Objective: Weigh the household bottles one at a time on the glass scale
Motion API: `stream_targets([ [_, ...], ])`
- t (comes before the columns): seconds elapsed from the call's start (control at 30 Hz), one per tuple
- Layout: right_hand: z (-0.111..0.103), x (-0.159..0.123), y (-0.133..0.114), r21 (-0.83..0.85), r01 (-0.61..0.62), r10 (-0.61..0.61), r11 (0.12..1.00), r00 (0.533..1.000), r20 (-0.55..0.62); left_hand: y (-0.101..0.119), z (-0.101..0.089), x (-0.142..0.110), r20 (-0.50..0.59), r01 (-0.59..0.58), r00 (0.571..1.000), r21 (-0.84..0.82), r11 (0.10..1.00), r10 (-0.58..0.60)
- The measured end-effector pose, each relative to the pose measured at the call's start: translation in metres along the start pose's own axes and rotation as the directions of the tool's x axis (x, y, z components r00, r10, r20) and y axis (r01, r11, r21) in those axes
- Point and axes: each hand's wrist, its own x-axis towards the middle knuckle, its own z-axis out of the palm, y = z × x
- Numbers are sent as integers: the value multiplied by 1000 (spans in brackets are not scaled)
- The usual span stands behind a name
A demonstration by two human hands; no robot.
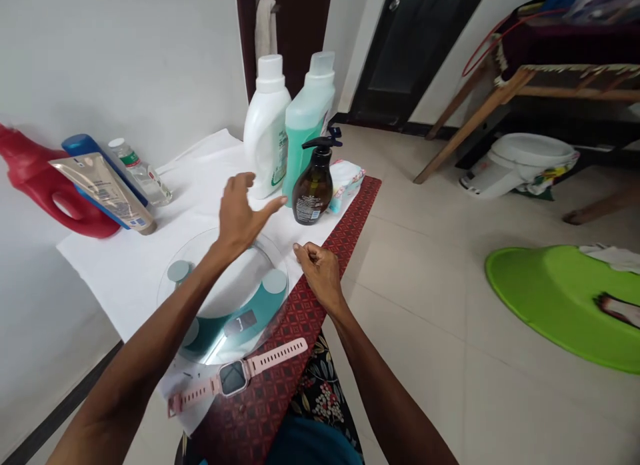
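Note:
My left hand (243, 213) hovers over the far part of a round glass bathroom scale (263, 312), thumb and fingers spread, holding nothing. Just beyond its thumb stands a dark brown pump bottle (313, 188) with a black pump head, apart from the hand. My right hand (320, 268) is at the table's right edge, nearer to me than the pump bottle. Its fingers are curled in; whatever they may hold is hidden. A smartwatch with a pink strap (233, 378) lies on the near side of the scale.
A white jug (265, 128) and a green liquid bottle (307, 118) stand behind the pump bottle, beside a soft pack (345, 182). At left lean a red jug (45, 178), a beige tube (107, 192) and a clear bottle (145, 175). A green tub (545, 298) sits on the floor.

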Motion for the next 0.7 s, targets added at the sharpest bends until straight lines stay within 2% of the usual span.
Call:
stream_targets([
  [0.07,-1,0,-1,25,-4,4,1000,1000,-6,27,32,8,55,-16,998,-13,1000,17],
  [0.17,-2,0,-3,55,-10,10,998,1000,-5,51,64,21,69,-25,997,5,1000,25],
  [0.27,-3,0,-4,85,-10,10,996,1000,-1,60,82,35,42,8,999,29,1000,-9],
  [0.4,-4,0,-4,110,2,-2,994,1000,-4,58,97,46,14,29,999,12,1000,-29],
  [0.5,-4,0,-4,109,5,-5,994,1000,-6,55,98,46,-25,23,999,13,1000,-23],
  [0.57,-5,0,-5,106,3,-2,994,1000,-8,54,91,44,-62,24,998,5,1000,-23],
  [0.63,-5,0,-5,97,-5,6,995,1000,-1,54,73,41,-113,25,993,-23,999,-27],
  [0.7,-6,-1,-5,87,-8,7,996,1000,8,56,45,38,-152,10,988,-68,998,-20],
])
